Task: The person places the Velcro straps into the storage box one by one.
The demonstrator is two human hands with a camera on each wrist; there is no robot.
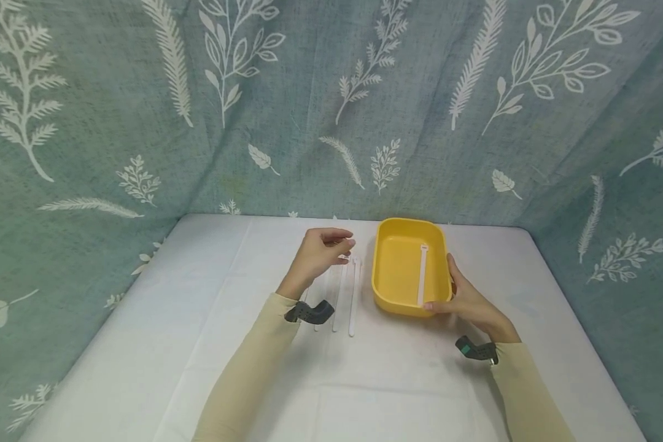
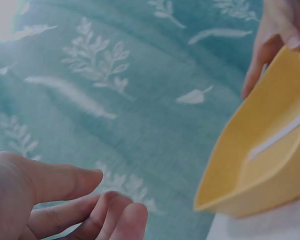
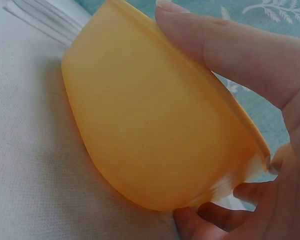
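My right hand (image 1: 472,307) grips the near right corner of a yellow plastic tub (image 1: 395,285), with its thumb over the rim and its fingers along the outer wall. Inside the tub lies one slim white strip (image 1: 422,276) with a wider, squarish head at its far end. To the left of the tub, several similar white strips (image 1: 354,304) lie side by side on the table, partly hidden by my left hand (image 1: 320,255). That hand is raised over their far ends, its fingers loosely bent. In the left wrist view nothing shows between its thumb (image 2: 72,181) and fingers.
A white cloth (image 1: 398,393) covers the table. Green-blue fabric (image 1: 309,104) with white leaf prints hangs behind the table and along both sides, close to the tub's far end. A dark band (image 1: 309,312) is on each wrist, over beige sleeves.
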